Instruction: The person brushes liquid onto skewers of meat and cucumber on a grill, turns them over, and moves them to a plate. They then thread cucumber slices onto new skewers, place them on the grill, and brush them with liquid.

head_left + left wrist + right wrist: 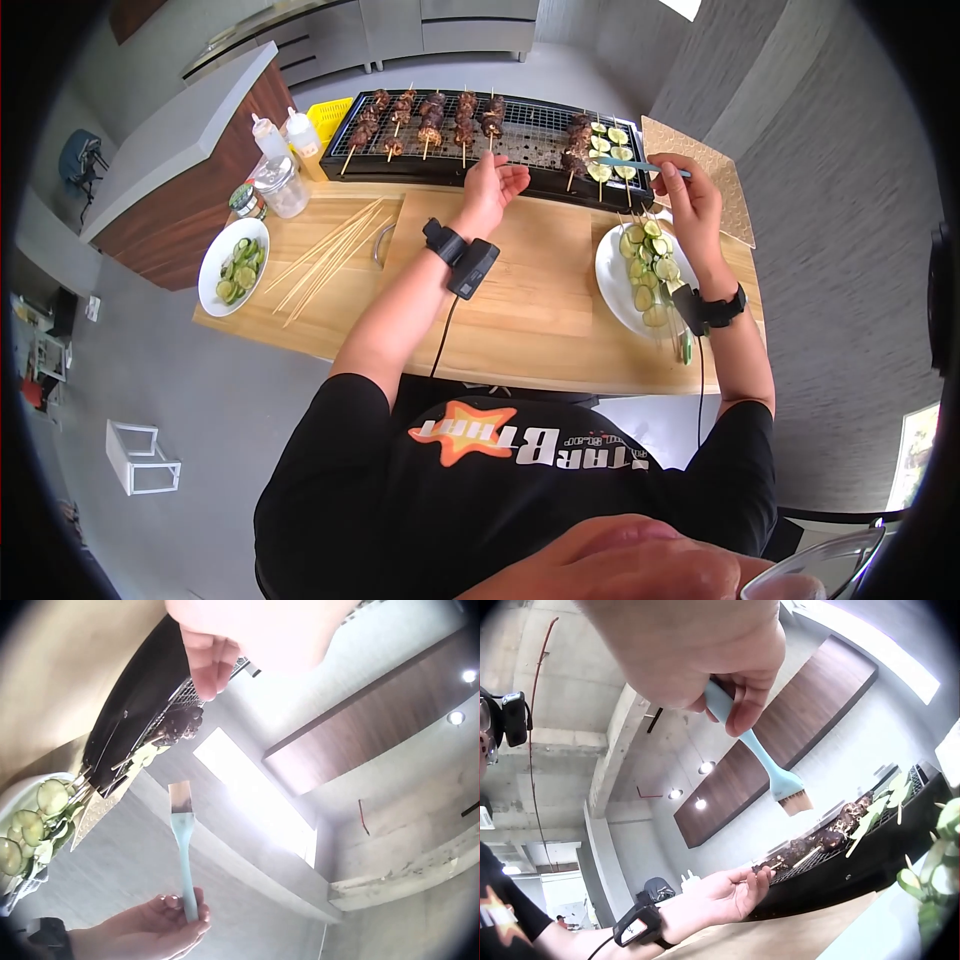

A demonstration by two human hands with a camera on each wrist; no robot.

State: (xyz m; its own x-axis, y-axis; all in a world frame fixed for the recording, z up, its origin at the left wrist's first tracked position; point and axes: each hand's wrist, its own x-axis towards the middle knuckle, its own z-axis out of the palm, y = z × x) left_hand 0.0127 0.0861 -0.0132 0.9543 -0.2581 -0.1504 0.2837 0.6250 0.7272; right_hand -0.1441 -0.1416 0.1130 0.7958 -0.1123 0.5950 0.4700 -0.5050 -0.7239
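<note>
On the black grill (400, 172), my left hand (488, 195) pinches the stick end of a meat skewer (492, 115); the pinch itself is partly hidden. My right hand (692, 195) holds a light blue basting brush (769, 766) by its handle. In the head view the brush overlaps the zucchini skewers (622, 153) at the grill's right end. A dark meat skewer (577, 145) lies just left of them. Several more meat skewers (432, 118) lie across the grate's left half. Below my right hand, a white plate (612, 285) bears raw zucchini skewers (650, 265).
Bare bamboo sticks (330, 255) lie on the wooden table (480, 350), left of a cutting board (530, 260). A white bowl (212, 290) of zucchini slices stands at the left edge. Squeeze bottles (302, 135), a clear jar (283, 190) and a yellow basket (330, 115) stand near the grill's left end.
</note>
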